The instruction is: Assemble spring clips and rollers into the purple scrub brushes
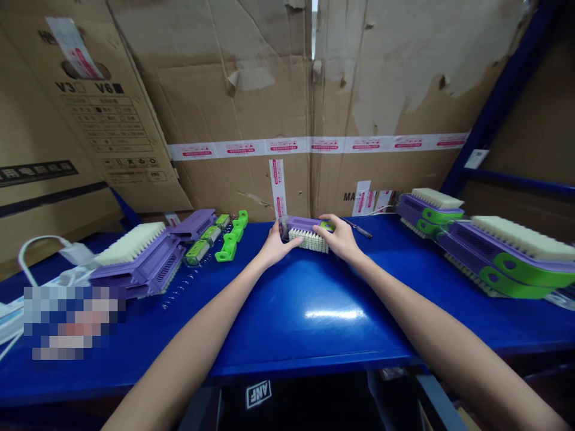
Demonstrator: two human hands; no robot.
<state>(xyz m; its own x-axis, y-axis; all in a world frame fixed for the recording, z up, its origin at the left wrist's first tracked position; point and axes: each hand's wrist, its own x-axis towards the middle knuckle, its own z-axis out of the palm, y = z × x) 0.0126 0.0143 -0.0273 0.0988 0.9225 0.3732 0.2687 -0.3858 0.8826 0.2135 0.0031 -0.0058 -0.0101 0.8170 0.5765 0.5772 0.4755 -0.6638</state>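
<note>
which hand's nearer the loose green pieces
Left: the left hand is right of the green pieces, at the left end of the brush; the right hand is farther, at its right.

One view, head-worn. Looks from above the near side of the blue tabletop (278, 317), facing 12 o'clock, pitched downward. Wide field (scene toward 3 and 9 o'clock looks stretched). Cardboard wall (251, 108) spans roughly 10 to 2 o'clock, closing the background. Left hand (273, 244) and right hand (340, 238) sit near dial centre, middle range; forearms (197, 323) enter from 7 and 5.
</note>
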